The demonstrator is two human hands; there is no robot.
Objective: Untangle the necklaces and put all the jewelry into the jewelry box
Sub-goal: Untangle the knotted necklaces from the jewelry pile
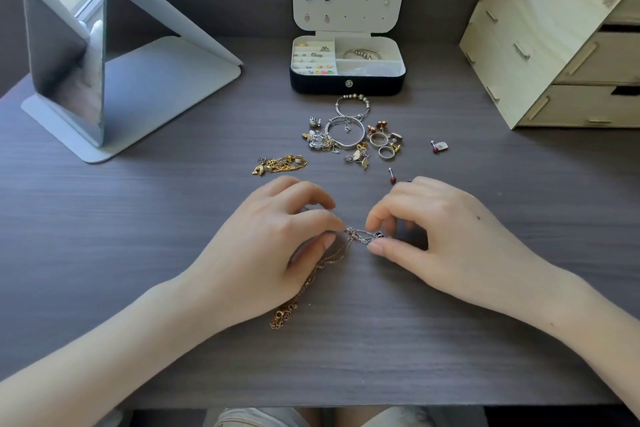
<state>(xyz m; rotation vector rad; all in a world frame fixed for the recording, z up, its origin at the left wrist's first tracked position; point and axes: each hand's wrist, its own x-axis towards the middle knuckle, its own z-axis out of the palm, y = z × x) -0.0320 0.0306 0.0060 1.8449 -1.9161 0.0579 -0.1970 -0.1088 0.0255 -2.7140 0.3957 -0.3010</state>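
Necklaces, a thin silver chain and a rose-gold chain knotted together [360, 236], are held low over the near middle of the grey wood-grain desk [138, 253], well apart from the box they must end in. A pale folding stand mirror [65, 55] sits at the far left and a light plywood drawer unit [540, 45] at the far right, both out of the working area. The black jewelry box with white lining [347, 83] stands open at the back centre with its lid upright, probably so pieces can be dropped straight in; some earrings and a bangle already lie inside.

The left hand [277, 246] pinches the knot between thumb and forefinger, the other fingers [322, 222] curled. The right hand [443, 239] pinches its opposite side the same way, seemingly to pull the strands apart. The rose-gold chain trails under the left palm.

A loose pile of silver bangles, rings and earrings [349, 135] waits just before the box, with a small heap of yellow-gold chain [282, 164] to its left and a red-ball stud [393, 179] near the right hand.

No writing is legible.
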